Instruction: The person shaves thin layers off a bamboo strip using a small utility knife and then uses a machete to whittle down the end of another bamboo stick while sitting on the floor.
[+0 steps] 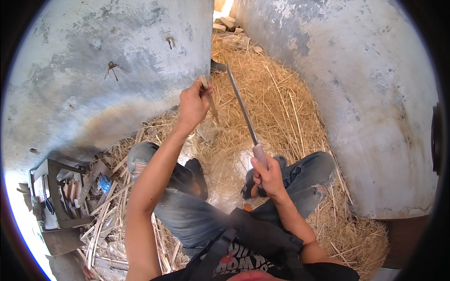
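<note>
Raised in front of me, my left hand (pixel 193 105) is closed around a narrow strip of pale wood or bamboo (pixel 213 104). The strip's top end pokes out above my fingers, and its thin lower part hangs below them. My right hand (pixel 267 175) grips the handle of a long, straight knife (pixel 243 108). Its narrow blade points up and slightly left, apart from the strip. Between my bent knees, pale shavings (pixel 220 180) lie on the ground.
Straw-like shavings (pixel 267 93) heap up ahead. Grey walls (pixel 126 51) rise on both sides. At the left, a dark frame-like box (pixel 63 194) holds odds and ends, with loose strips (pixel 101 225) and a blue plastic piece (pixel 104 183) beside it. Bricks (pixel 226 23) lie at the far gap.
</note>
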The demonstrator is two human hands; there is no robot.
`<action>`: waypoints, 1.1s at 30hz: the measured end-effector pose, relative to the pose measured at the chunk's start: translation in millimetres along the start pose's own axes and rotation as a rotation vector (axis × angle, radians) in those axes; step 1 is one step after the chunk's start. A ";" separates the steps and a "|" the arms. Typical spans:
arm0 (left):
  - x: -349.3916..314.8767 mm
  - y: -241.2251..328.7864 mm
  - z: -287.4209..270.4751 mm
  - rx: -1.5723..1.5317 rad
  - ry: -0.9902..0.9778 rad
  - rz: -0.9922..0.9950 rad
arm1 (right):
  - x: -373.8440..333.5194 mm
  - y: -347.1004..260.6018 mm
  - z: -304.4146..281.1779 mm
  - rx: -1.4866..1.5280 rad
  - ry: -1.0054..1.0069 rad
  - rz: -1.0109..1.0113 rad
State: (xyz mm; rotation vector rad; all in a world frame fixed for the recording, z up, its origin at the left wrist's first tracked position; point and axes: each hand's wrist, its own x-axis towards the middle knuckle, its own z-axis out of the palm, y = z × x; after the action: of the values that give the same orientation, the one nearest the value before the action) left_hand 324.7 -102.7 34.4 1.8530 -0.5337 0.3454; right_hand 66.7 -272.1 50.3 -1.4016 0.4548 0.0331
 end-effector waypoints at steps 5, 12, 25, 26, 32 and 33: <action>47.7 2.9 -7.9 0.083 -0.082 -0.120 | 32.5 36.8 7.1 0.063 -0.003 0.050; 64.4 -6.3 7.5 0.098 -0.059 -0.081 | 82.0 67.5 10.9 0.005 0.058 -0.403; 67.2 -20.7 -0.1 0.044 -0.008 -0.138 | 95.2 20.6 3.3 -0.025 -0.032 -0.249; 66.2 -18.9 1.4 0.045 -0.011 -0.134 | 96.8 44.6 5.7 -0.161 0.028 -0.393; 61.5 -20.6 -8.8 0.071 0.028 -0.091 | 106.3 77.8 11.8 0.083 -0.116 0.495; 59.7 -18.4 -9.1 0.086 0.030 -0.093 | 108.8 53.3 12.1 0.125 -0.106 0.519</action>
State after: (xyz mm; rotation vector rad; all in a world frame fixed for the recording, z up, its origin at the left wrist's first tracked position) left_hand 385.5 -100.5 51.3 1.9453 -0.4157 0.3376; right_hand 154.2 -277.2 -34.1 -1.1230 0.7089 0.4896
